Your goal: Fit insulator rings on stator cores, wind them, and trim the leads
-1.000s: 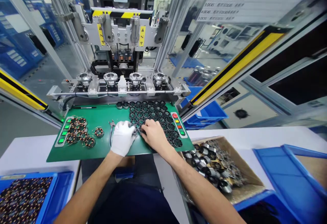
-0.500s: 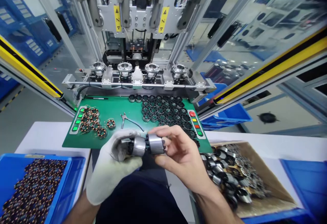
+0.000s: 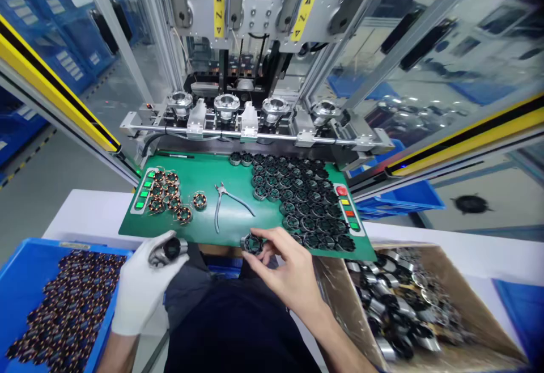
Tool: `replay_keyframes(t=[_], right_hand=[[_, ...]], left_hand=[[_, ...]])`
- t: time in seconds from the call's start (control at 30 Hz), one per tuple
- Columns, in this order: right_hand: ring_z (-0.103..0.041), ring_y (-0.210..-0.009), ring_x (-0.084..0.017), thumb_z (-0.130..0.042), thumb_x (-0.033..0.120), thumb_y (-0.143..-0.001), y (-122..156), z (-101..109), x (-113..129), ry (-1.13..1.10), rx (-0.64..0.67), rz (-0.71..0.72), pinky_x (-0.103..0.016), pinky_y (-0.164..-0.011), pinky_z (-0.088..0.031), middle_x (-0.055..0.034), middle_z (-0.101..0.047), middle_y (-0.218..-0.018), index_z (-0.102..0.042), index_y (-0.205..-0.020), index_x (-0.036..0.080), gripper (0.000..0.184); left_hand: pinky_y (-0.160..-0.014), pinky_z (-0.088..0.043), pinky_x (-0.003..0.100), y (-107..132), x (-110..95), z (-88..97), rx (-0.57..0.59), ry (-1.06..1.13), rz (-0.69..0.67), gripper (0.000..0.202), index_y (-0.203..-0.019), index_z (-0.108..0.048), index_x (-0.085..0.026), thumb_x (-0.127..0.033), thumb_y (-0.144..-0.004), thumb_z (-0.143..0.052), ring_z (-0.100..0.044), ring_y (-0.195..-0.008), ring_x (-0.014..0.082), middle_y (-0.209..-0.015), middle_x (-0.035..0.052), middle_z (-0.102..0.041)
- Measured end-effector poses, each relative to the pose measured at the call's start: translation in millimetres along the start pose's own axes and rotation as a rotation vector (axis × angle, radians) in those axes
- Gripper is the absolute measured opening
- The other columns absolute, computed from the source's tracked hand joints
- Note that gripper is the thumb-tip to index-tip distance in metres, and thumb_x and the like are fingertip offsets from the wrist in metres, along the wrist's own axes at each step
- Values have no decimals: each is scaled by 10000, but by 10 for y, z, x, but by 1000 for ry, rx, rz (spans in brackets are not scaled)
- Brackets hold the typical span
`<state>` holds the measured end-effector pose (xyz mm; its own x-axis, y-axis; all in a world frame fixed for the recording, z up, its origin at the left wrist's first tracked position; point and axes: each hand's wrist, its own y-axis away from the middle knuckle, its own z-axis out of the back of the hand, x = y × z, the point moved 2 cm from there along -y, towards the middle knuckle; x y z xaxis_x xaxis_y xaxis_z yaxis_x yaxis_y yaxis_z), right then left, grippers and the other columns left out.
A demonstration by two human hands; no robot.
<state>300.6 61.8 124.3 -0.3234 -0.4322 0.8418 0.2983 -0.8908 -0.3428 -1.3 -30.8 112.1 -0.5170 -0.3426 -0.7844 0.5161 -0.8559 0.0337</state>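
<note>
My left hand [image 3: 148, 274], in a white glove, is closed around a silver stator core with a black plastic insert [image 3: 173, 248], low in front of the green work plate [image 3: 225, 228]. A second silver piece seems to sit deeper in that palm, partly hidden. Bare fingers of my right hand [image 3: 283, 265] pinch another stator core [image 3: 252, 243] at the plate's front edge, its round opening facing up. Beyond it stand rows of similar black-topped cores [image 3: 297, 191]. Grey-blue handled nippers [image 3: 225, 200] lie open on the plate, left of the rows. Copper-wound stators [image 3: 170, 191] are grouped at the left.
Behind the plate stands a machine with several round metal fixtures [image 3: 226, 104]. Button panels flank the plate, including a red button [image 3: 341, 190]. A blue bin [image 3: 25, 271] of wound stators is at left; a cardboard box [image 3: 335, 282] of loose cores is at right.
My hands have moved apart: the two cores held end to end are now separate, one in each hand. The right one has come down at the plate's front edge. The view has shifted.
</note>
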Motion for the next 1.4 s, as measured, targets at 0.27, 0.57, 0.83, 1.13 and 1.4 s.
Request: replay_keyframes(t=[0.27, 0.57, 0.83, 1.13, 1.4], right_hand=[[-684, -586, -147, -844, 301, -1029, -112, -284, -397, 69, 15, -25, -298, -604, -634, 4, -689, -869, -810, -1219, 219, 209], [-710, -710, -207, -887, 348, -949, -71, -321, -560, 94, 37, -127, -354, -726, -629, -9, -705, -837, -811, -1148, 230, 243], [-794, -811, -201, -805, 408, -1019, -68, -270, -524, -13, 72, -190, -330, -751, -672, -49, -800, -1036, -747, -1241, 239, 284], [-781, -1007, -265, -893, 304, -964, -84, -179, -396, 72, 100, -60, -391, -899, -633, -57, -827, -1069, -790, -1106, 254, 182], [-759, -932, -281, -861, 305, -1018, -43, -411, -561, 152, 80, 7, -417, -851, -641, -85, -808, -1035, -804, -1248, 230, 249]], left_hand=[[-1021, -689, 375, -136, -120, -492, 33, -220, -241, 352, -1258, -863, -263, -318, -912, -897, -871, -1102, 301, -1197, 66, -875], [-1087, -678, 477, -156, 4, -590, 85, -47, -170, 354, -1235, -806, -260, -357, -901, -868, -847, -1167, 340, -1224, 89, -850], [-1204, -618, 426, -13, -150, -585, 142, 261, -161, 366, -1342, -715, -272, -334, -985, -761, -782, -1336, 250, -1379, 79, -809], [-1181, -641, 480, -137, -104, -611, 49, 24, -297, 549, -1485, -729, -274, -284, -957, -879, -807, -1288, 306, -1387, 88, -840], [-1036, -662, 470, -115, 15, -707, 10, -282, -446, 385, -1349, -823, -273, -308, -973, -899, -785, -1136, 335, -1208, 84, -861]])
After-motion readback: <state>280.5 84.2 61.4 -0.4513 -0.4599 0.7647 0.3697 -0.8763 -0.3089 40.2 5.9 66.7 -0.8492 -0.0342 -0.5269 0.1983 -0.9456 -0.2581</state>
